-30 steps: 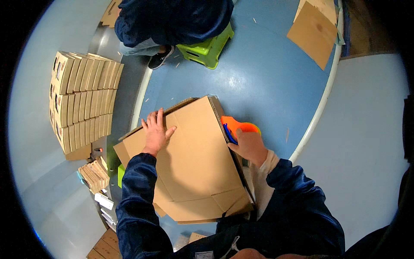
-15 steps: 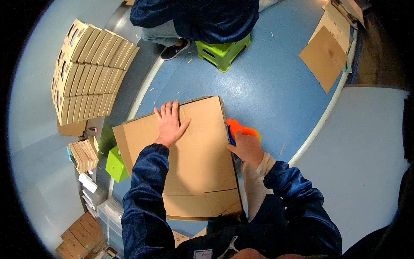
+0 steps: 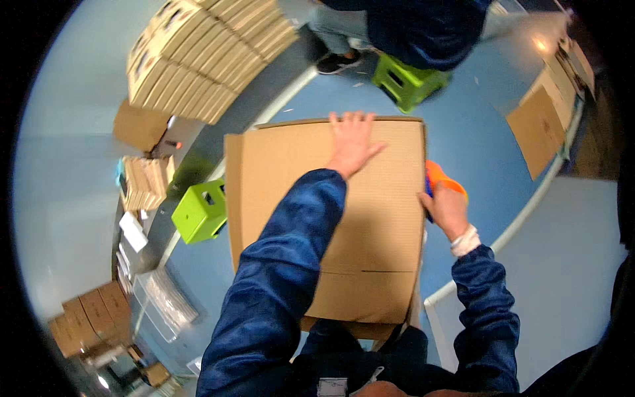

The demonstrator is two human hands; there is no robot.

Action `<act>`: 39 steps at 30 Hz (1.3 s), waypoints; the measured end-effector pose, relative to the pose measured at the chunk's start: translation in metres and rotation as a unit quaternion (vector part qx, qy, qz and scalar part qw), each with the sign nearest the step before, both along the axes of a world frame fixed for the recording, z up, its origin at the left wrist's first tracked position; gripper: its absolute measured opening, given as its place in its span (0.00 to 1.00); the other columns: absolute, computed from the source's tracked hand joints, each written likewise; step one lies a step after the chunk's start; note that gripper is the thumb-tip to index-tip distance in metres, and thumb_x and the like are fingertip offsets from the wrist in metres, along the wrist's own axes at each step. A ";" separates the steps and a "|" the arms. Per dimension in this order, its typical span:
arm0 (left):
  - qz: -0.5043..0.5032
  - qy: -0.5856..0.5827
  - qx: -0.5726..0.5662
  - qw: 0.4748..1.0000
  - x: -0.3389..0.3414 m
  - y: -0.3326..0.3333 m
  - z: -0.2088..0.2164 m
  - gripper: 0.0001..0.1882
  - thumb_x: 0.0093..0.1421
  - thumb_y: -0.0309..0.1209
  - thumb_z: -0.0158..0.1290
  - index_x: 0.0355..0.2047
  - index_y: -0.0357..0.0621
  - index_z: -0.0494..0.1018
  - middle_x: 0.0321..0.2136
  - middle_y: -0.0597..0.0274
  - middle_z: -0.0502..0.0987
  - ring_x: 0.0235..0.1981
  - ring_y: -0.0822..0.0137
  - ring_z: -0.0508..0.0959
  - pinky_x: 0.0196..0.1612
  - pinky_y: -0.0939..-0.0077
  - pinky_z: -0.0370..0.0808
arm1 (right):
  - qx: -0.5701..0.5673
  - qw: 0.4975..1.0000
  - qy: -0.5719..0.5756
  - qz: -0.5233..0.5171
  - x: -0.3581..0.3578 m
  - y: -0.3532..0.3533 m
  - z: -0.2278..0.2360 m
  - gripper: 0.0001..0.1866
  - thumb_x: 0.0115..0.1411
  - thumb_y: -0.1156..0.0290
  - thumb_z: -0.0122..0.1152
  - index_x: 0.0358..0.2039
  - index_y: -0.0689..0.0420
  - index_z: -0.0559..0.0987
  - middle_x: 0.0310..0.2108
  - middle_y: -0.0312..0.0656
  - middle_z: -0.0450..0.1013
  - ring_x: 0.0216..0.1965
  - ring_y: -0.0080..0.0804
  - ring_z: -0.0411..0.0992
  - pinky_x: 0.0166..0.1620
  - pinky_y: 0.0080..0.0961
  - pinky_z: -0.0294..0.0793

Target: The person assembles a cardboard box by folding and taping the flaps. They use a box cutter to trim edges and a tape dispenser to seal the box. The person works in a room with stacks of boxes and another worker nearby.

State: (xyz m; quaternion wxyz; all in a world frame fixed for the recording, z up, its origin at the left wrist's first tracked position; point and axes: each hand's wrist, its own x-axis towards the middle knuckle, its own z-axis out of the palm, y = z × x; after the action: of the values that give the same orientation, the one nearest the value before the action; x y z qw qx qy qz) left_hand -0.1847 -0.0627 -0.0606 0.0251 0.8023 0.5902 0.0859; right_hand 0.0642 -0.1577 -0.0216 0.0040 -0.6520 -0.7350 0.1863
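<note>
A large brown cardboard box lies in front of me, its top flaps folded flat with a narrow flap sticking out on its left side. My left hand rests flat on it, fingers spread, with the fingertips at the far edge. At the box's right edge, my right hand is closed round an orange and blue tape dispenser. The hand and the box edge partly hide the dispenser.
Ahead, a person in dark blue sits on a green stool. Another green stool stands left of the box. Stacked cream boxes fill the far left; brown boxes are lower left. Flattened cardboard leans far right.
The whole view has swung, so the box and both hands appear farther right, and the box looks squarer to me. My left hand still presses its top; my right still grips the dispenser.
</note>
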 end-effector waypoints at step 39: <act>-0.110 0.006 -0.120 0.987 -0.063 0.022 -0.003 0.44 0.52 0.39 0.63 0.66 0.48 0.53 0.62 0.48 0.62 0.63 0.50 0.60 0.66 0.54 0.53 | 0.059 0.885 0.377 -0.267 0.029 -0.035 -0.013 0.19 0.61 0.56 0.60 0.35 0.63 0.74 0.27 0.46 0.74 0.28 0.33 0.73 0.34 0.31 0.73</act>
State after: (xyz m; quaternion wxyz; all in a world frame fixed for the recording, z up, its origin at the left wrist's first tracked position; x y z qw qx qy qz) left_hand -0.2477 -0.0409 -0.0640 0.1270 0.8541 0.5042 0.0060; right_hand 0.0930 -0.1925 -0.0343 0.3688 -0.7027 -0.4856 0.3666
